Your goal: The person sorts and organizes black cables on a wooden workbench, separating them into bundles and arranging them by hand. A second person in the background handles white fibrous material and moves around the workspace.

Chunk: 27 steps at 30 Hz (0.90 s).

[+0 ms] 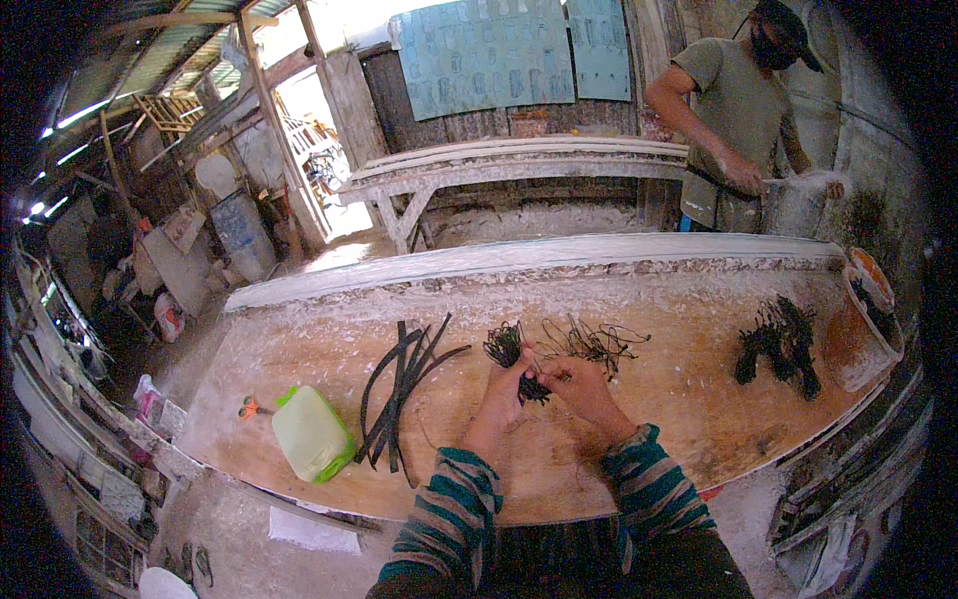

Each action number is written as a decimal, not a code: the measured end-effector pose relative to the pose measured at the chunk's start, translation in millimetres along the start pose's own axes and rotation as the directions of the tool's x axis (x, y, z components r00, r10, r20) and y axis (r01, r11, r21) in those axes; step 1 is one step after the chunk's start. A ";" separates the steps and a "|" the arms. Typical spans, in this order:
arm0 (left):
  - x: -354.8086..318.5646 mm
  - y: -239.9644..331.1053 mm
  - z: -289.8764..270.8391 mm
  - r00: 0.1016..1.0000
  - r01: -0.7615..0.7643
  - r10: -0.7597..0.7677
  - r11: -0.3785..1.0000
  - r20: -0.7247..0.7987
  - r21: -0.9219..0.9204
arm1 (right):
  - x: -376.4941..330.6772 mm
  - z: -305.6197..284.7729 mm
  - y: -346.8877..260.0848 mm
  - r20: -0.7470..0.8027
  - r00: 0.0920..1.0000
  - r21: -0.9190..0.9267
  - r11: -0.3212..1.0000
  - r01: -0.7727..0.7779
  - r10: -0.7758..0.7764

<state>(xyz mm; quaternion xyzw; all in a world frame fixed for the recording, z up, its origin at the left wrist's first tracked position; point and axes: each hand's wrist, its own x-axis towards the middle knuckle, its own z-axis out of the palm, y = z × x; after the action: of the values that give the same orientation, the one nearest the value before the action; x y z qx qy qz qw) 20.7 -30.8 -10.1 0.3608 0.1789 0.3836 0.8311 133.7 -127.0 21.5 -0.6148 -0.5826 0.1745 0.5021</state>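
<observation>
My left hand [502, 395] and my right hand [582, 384] meet over a wooden workbench [639, 439], both pinching a small dark bundle of wire-like strands [532, 388]. A looped black tangle [502, 344] lies just beyond my left hand. Thin brownish strands [597, 341] spread out beyond my right hand. Both forearms wear teal and dark striped sleeves.
Long black strips [402, 391] lie fanned at the left, beside a pale green plastic jug [310, 433] and orange-handled scissors [249, 407]. A dark heap of strands [779, 345] and an orange bucket [860, 319] sit at the right. Another person [740, 120] stands behind at a grey bucket [795, 206].
</observation>
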 end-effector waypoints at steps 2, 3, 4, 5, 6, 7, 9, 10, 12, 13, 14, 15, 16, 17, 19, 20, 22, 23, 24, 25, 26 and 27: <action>-1.5 -0.6 0.6 0.998 0.041 -0.039 0.998 -0.043 0.042 | -2.1 3.6 -1.0 0.031 0.999 0.008 0.999 -0.041 0.041; -0.9 -0.1 0.8 0.996 0.063 -0.060 0.996 -0.060 0.056 | -2.4 3.2 -2.2 0.027 0.999 0.033 0.999 -0.032 0.031; 0.2 0.4 -2.0 0.994 0.082 -0.076 0.994 -0.080 0.068 | -2.9 3.3 -5.1 0.027 0.999 0.059 0.998 -0.020 0.019; 1.1 0.8 -4.3 0.991 0.100 -0.092 0.992 -0.101 0.080 | -3.2 3.3 -7.6 0.027 1.000 0.084 0.996 -0.009 0.006; 4.6 -0.8 -9.3 0.992 0.086 -0.084 0.996 -0.094 0.015 | -2.7 3.2 -9.8 0.024 1.000 0.068 0.998 0.005 -0.007; 8.9 -2.0 -14.7 0.993 0.071 -0.075 0.996 -0.088 -0.050 | -1.7 3.0 -11.9 0.022 1.000 0.051 0.999 0.019 -0.021; 8.2 1.0 -13.0 0.997 -0.004 -0.004 0.994 -0.075 -0.105 | -1.8 1.9 -11.9 -0.004 0.999 -0.013 0.999 0.040 -0.040; 2.6 9.9 -2.4 0.996 -0.062 0.056 0.994 -0.067 -0.092 | -2.6 -0.4 -8.1 -0.032 0.998 -0.057 0.997 0.045 -0.047; -0.1 21.8 1.6 0.986 -0.160 0.153 0.982 -0.072 -0.104 | -2.1 -1.3 -1.0 -0.047 0.991 -0.202 0.973 0.112 -0.124; 2.6 24.7 -3.7 0.979 -0.197 0.187 0.972 -0.086 -0.131 | 0.2 -0.5 -0.9 -0.028 0.982 -0.300 0.938 0.171 -0.188; 5.0 27.2 -8.9 0.970 -0.233 0.219 0.960 -0.101 -0.157 | 1.4 0.2 -2.4 -0.004 0.968 -0.394 0.890 0.228 -0.250; 6.9 29.3 -14.1 0.963 -0.260 0.243 0.951 -0.116 -0.168 | -1.3 2.9 -4.3 0.011 0.965 -0.471 0.850 0.237 -0.263; 8.6 31.3 -19.3 0.956 -0.284 0.263 0.939 -0.130 -0.192 | -6.8 7.5 -8.6 0.027 0.961 -0.543 0.803 0.245 -0.275; 10.6 32.9 -24.6 0.949 -0.308 0.281 0.927 -0.144 -0.216 | -10.9 10.2 -13.8 0.044 0.957 -0.613 0.749 0.252 -0.286; 11.7 35.2 -30.4 0.943 -0.326 0.294 0.914 -0.159 -0.242 | -14.4 13.3 -1.3 0.098 0.974 -0.632 0.743 0.219 -0.204; 11.4 36.3 -30.8 0.944 -0.320 0.288 0.915 -0.159 -0.244 | -14.2 13.3 5.1 0.121 0.979 -0.644 0.738 0.202 -0.162; 10.9 36.8 -30.6 0.952 -0.296 0.262 0.920 -0.159 -0.258 | -11.7 11.6 11.4 0.144 0.980 -0.664 0.720 0.200 -0.139; 10.6 36.8 -30.4 0.957 -0.277 0.241 0.922 -0.158 -0.269 | -10.8 10.7 11.3 0.155 0.980 -0.674 0.711 0.200 -0.128; 10.7 36.6 -29.9 0.963 -0.258 0.221 0.925 -0.157 -0.280 | -10.4 9.2 9.8 0.161 0.983 -0.688 0.704 0.179 -0.093; 9.4 36.5 -27.5 0.961 -0.263 0.226 0.927 -0.161 -0.266 | -10.3 6.5 1.8 0.166 0.985 -0.701 0.696 0.158 -0.056; 8.0 35.5 -24.6 0.959 -0.267 0.231 0.930 -0.164 -0.253 | -10.1 4.9 -2.4 0.170 0.985 -0.714 0.687 0.136 -0.020; 6.9 35.2 -22.1 0.957 -0.271 0.236 0.932 -0.167 -0.240 | -10.0 4.6 -2.2 0.157 0.987 -0.711 0.691 0.131 -0.026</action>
<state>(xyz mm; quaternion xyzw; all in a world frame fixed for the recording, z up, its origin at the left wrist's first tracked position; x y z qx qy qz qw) -5.5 0.4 0.7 0.2418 0.1350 0.5317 0.8004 126.3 -134.4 17.6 -0.7233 -0.6626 -0.0476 0.1886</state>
